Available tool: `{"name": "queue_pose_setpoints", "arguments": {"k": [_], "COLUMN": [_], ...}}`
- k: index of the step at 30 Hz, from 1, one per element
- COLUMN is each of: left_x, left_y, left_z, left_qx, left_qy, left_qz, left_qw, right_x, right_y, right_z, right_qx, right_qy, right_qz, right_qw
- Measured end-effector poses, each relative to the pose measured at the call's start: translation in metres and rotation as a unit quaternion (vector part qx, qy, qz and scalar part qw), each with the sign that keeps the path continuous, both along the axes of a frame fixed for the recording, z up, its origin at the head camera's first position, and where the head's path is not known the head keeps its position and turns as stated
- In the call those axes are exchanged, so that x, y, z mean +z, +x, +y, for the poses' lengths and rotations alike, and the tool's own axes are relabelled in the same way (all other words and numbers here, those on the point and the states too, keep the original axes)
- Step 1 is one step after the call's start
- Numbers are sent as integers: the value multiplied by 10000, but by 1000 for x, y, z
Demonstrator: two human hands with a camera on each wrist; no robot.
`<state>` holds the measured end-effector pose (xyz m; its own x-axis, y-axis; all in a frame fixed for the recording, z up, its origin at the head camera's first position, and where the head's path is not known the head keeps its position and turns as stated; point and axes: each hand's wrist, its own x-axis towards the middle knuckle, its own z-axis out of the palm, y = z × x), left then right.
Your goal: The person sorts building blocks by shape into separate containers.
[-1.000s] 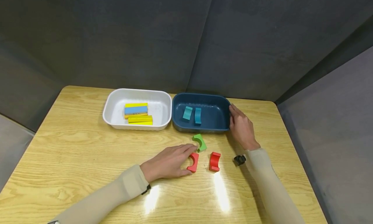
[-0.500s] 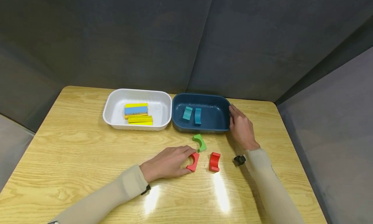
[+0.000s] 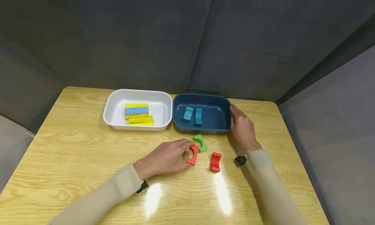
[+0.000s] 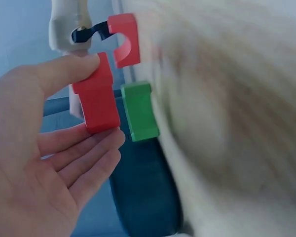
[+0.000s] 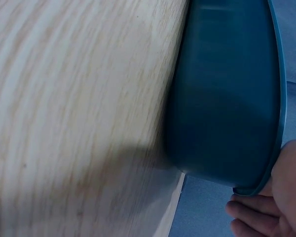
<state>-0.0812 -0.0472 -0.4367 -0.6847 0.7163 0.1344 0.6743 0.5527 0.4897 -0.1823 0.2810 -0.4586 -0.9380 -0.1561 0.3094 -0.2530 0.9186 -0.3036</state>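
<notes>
My left hand (image 3: 165,157) pinches a red arch block (image 3: 195,155) between thumb and fingers. In the left wrist view the thumb presses one end of the held block (image 4: 101,101), with fingertips at the other. Just beyond it a green arch block (image 3: 203,141) stands on the table. Another red arch block (image 3: 215,162) is to the right. My right hand (image 3: 243,129) rests against the right end of a dark blue bin (image 3: 202,131), fingers extended along its outside under the rim. Two teal arch blocks (image 3: 188,113) lie in that bin.
A white bin (image 3: 140,127) stands left of the blue one, their ends side by side. Inside it are several yellow blocks (image 3: 141,119) and a blue block (image 3: 136,111). A dark grey partition (image 3: 140,39) rises behind the wooden table (image 3: 73,147).
My left hand has closed on the red arch block and moved it slightly away from me, toward the bins. The right hand has stayed at the blue bin.
</notes>
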Motion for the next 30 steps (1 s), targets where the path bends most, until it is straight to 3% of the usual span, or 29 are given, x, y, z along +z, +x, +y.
{"name": "queue_pose_setpoints", "arguments": {"k": [9, 17, 22, 30], "left_x": [21, 36, 43, 44], "left_y": [-15, -29, -40, -62], "left_z": [-4, -4, 1, 13], "left_qx": [133, 232, 384, 645], "left_qy": [287, 275, 154, 124], "left_qz": [363, 603, 396, 112], "left_qw": [9988, 9975, 9984, 9978], "right_x": [0, 0, 0, -1], "right_y": [-1, 0, 0, 0], "right_z": [1, 0, 0, 0], "right_qx": [17, 11, -10, -69], "right_qy": [-2, -21, 5, 25], "right_qz": [-20, -14, -22, -76], "right_qw": [10000, 10000, 10000, 9999]}}
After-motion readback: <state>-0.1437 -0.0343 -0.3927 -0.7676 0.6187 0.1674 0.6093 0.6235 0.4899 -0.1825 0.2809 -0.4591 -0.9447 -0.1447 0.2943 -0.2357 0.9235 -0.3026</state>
